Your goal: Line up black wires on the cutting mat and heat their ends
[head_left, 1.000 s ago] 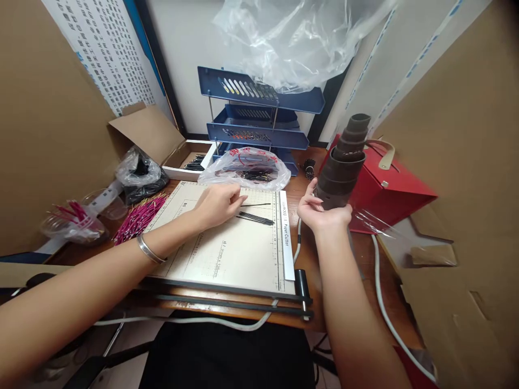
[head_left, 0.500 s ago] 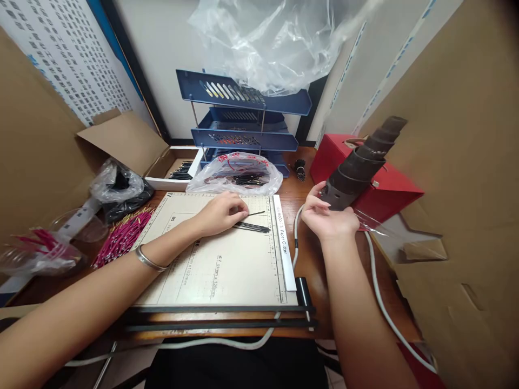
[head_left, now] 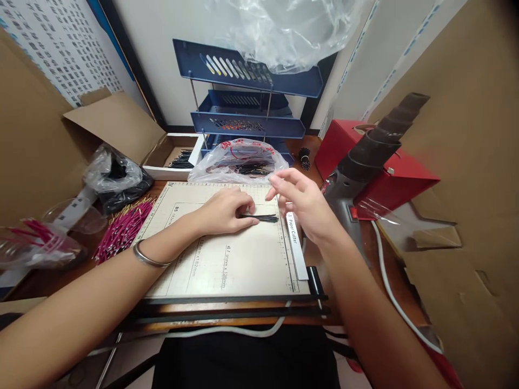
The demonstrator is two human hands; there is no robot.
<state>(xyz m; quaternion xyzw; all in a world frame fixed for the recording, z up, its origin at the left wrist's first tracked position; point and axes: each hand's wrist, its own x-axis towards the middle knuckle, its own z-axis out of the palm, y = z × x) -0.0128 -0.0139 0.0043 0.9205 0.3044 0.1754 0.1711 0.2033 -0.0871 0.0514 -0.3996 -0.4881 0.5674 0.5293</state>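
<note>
On the paper cutter board (head_left: 259, 265), my left hand (head_left: 227, 212) pinches a small bundle of thin black wires (head_left: 265, 218) between thumb and fingers. The bundle's free ends point right, towards the ruler edge. My right hand (head_left: 304, 205) hovers by the board's right edge, fingers apart and empty, close to the wire ends. To its right stands a dark hot-air blower (head_left: 352, 178) with a stepped nozzle tilted up and a red switch; my forearm partly covers its lower part.
A red box (head_left: 409, 173) sits behind the blower. A clear bag (head_left: 239, 156) holding dark wires and blue trays (head_left: 247, 127) are at the back. Magenta wires (head_left: 125, 229) lie left, near an open carton (head_left: 121, 124). A white cable (head_left: 389, 286) runs along the right.
My right hand has left the blower's side and moved left to the board's edge. In my left hand, the wires are now gathered into a tighter bundle. The view has shifted slightly.
</note>
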